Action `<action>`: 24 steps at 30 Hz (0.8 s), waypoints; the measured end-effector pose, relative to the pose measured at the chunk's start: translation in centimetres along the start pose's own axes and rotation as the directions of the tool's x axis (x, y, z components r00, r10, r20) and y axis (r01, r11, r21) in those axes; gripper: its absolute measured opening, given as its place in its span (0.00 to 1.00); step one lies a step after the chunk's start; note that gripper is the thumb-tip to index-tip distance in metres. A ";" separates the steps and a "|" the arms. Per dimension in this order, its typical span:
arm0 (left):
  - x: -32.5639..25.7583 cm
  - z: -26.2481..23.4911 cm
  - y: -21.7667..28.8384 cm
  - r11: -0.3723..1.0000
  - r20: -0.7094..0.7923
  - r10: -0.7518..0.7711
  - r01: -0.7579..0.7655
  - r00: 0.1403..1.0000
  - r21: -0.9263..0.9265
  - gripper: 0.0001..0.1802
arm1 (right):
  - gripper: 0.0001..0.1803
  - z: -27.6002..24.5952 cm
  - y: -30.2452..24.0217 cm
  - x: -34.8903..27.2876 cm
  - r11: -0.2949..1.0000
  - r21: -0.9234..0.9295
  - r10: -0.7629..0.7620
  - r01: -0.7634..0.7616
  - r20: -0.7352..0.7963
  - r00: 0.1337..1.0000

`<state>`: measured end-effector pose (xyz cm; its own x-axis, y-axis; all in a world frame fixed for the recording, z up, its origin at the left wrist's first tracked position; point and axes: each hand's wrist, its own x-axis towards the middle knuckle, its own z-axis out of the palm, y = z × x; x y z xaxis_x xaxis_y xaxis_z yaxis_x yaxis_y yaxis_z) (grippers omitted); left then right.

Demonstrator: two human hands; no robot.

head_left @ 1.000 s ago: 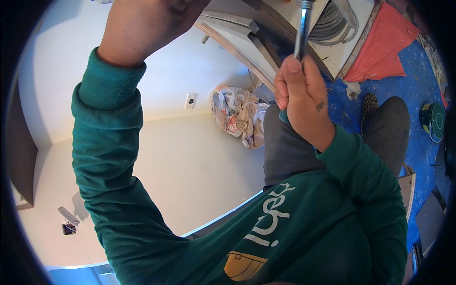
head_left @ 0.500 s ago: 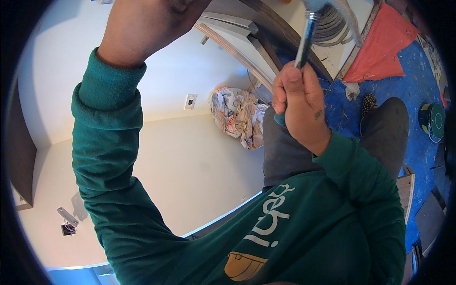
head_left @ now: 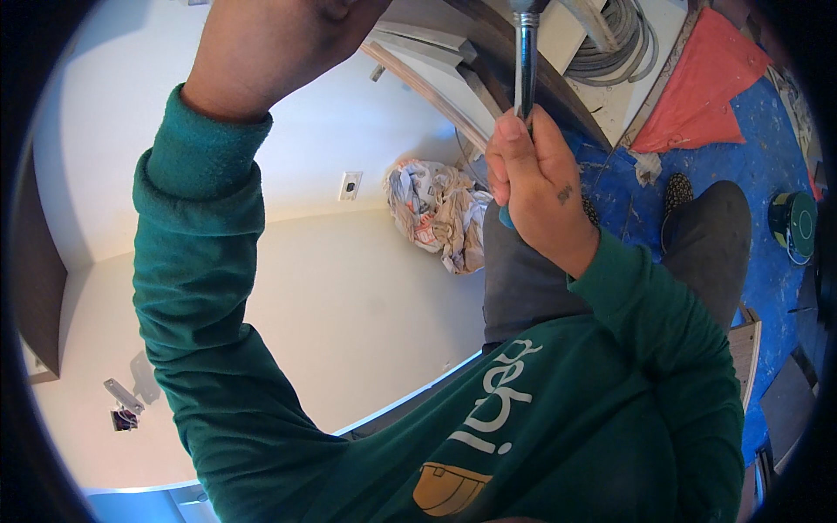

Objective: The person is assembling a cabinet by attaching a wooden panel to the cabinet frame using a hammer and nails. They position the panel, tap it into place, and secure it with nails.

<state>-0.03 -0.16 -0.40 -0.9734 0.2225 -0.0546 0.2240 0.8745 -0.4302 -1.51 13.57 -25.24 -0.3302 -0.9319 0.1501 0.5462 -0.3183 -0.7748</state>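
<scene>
My right hand [head_left: 539,183] is wrapped round the handle of a claw hammer [head_left: 526,65]. Its shiny metal shaft points up, away from me, and a bit of blue grip shows below my fist. The curved claw reaches to the right at the upper edge, where part of the head is cut off. My left hand [head_left: 283,52] is raised at the top, left of the hammer, in front of the pale wall. Its fingers lie beyond the picture's edge, so whatever they hold or touch is hidden. Between the two hands runs a curved wooden edge [head_left: 427,91] with grey strips behind it.
Crumpled plastic bags [head_left: 440,213] lie against the wall below an outlet [head_left: 350,186]. A grey coil [head_left: 615,48] rests on a pale panel, beside red cloth [head_left: 697,87]. Blue sheeting [head_left: 741,166] covers the floor, with a dark green bucket [head_left: 792,225] at right. Wires show in a wall opening [head_left: 125,420].
My right hand has shifted slightly left and up with the hammer, whose head has swung left and whose shaft is now more upright. My left hand has hardly moved.
</scene>
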 end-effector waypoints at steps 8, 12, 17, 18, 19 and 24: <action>-0.5 0.4 -0.3 1.000 -0.038 -0.004 0.004 0.999 -0.017 0.07 | 0.15 0.5 0.4 -0.3 0.999 -0.035 -0.037 0.036 -0.028 0.999; -0.3 0.2 -0.1 1.000 -0.009 0.001 -0.001 1.000 -0.014 0.06 | 0.13 0.3 0.2 -0.2 0.997 -0.029 -0.073 0.072 -0.058 0.996; -0.7 0.5 -0.4 1.000 -0.031 0.014 -0.014 0.999 0.005 0.06 | 0.13 0.5 0.6 -0.1 0.996 -0.086 -0.040 0.037 -0.033 0.999; -0.8 0.6 -0.5 1.000 -0.027 0.011 -0.011 1.000 0.011 0.07 | 0.13 0.4 0.7 -0.1 0.994 -0.103 -0.028 0.025 -0.025 0.999; -0.7 0.4 -0.3 1.000 -0.006 -0.003 0.003 1.000 0.020 0.07 | 0.13 0.2 0.8 -0.3 0.993 -0.116 -0.027 0.023 -0.027 0.999; -1.4 0.7 -1.0 1.000 -0.023 0.002 -0.002 1.000 -0.008 0.08 | 0.14 0.2 0.5 -0.8 0.998 -0.026 -0.051 0.050 -0.037 0.998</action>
<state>1.12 -1.64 -0.51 -0.9716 0.2340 -0.0351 0.2266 0.8776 -0.4225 -0.84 14.14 -25.63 -0.3858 -0.9075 0.1663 0.5092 -0.3598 -0.7818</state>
